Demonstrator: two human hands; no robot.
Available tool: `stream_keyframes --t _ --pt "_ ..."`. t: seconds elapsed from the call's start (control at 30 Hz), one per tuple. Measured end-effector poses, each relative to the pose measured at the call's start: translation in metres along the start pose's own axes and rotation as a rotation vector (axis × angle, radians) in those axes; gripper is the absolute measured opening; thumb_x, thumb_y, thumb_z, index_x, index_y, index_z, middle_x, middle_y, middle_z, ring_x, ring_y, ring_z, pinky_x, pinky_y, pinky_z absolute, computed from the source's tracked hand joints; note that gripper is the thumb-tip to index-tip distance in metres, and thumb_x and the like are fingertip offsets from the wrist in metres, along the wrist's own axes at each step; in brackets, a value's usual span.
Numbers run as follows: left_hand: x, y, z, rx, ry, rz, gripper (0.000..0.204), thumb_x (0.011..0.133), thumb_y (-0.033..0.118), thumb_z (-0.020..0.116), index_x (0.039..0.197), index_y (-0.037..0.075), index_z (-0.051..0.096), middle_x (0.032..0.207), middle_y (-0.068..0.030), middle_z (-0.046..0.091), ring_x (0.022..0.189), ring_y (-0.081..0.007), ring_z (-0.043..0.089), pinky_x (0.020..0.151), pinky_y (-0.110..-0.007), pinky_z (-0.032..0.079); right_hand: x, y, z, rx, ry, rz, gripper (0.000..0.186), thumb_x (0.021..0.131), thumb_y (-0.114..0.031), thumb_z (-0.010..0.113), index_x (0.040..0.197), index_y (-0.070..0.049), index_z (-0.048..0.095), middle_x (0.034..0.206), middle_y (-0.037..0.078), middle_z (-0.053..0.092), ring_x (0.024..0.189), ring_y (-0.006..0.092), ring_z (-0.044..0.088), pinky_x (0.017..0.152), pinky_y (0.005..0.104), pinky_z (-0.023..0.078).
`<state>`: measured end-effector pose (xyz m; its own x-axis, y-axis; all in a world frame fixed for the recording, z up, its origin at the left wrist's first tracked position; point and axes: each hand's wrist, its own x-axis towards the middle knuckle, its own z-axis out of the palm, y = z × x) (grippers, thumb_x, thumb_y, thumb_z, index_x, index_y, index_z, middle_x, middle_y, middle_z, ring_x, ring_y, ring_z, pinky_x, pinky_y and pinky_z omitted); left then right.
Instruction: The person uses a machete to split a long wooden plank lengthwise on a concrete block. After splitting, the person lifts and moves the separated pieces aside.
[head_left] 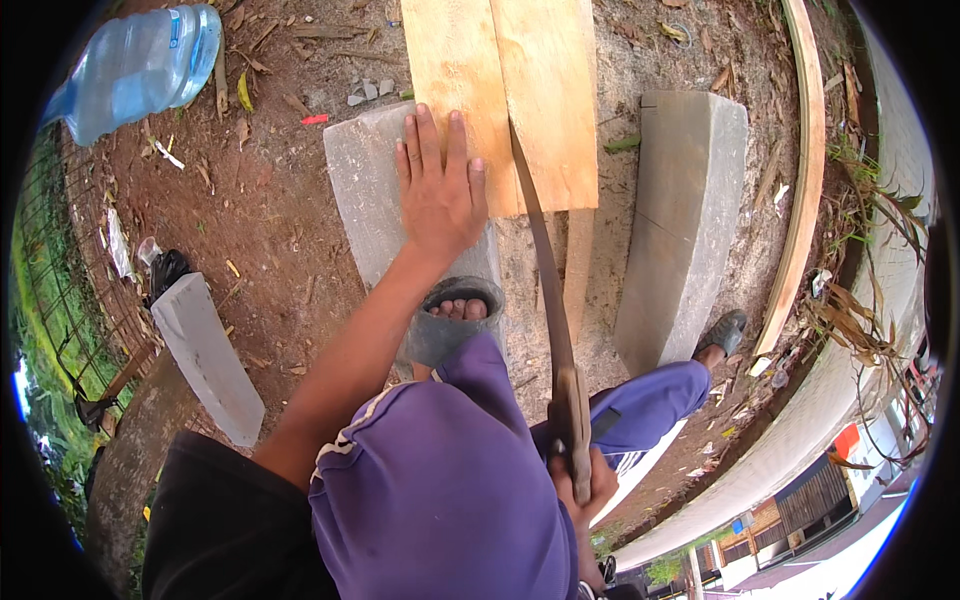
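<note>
My left hand point(443, 195) lies flat on the near left part of a pale wooden board point(555, 110), fingers stretched out. In my right hand point(592, 488) is the handle of a handsaw, with the fingers wrapped round it. The long saw blade point(548, 275) slants up from there, and its far end meets a cut line running lengthwise along the board. Under the board's left side is a grey block point(362, 190). My foot in a dark sandal point(440, 335) rests on that block's near end. A narrow wooden strip point(578, 270) shows beneath the board.
Another grey block point(680, 220) stands right of the board, my other foot point(725, 335) near its lower end. A long timber point(803, 170) lies farther right. A blue water jug point(145, 70) is at the far left; a smaller grey block point(210, 360) lies nearer. Leaves and litter dot the dirt.
</note>
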<state>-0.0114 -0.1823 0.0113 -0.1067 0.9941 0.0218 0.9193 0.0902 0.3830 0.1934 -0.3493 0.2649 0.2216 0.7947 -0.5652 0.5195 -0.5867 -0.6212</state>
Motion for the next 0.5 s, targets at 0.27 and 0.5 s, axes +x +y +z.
stream_keyframes --t 0.27,0.5 --pt "0.004 -0.003 0.006 0.020 0.040 0.034 0.058 0.105 0.029 0.042 0.155 0.000 0.038 0.163 -0.0331 0.021 0.150 -0.0513 0.021 0.121 -0.061 0.019 0.144 -0.013 0.087 0.065 0.100 -0.281 0.018 0.086 -0.006 0.066 0.074 -0.001 0.053 0.057 0.012 0.052 0.048 0.0212 0.056 0.049 0.0364 0.043" --pt "0.000 0.000 -0.003 -0.011 -0.005 -0.005 0.057 0.106 0.029 0.041 0.155 0.000 0.038 0.163 -0.0330 0.020 0.151 -0.0514 0.020 0.121 -0.061 0.018 -0.039 0.030 -0.004 0.022 0.022 -0.090 0.014 0.079 -0.003 0.073 0.076 0.000 0.059 0.056 0.008 0.057 0.047 0.0137 0.058 0.047 0.0317 0.044"
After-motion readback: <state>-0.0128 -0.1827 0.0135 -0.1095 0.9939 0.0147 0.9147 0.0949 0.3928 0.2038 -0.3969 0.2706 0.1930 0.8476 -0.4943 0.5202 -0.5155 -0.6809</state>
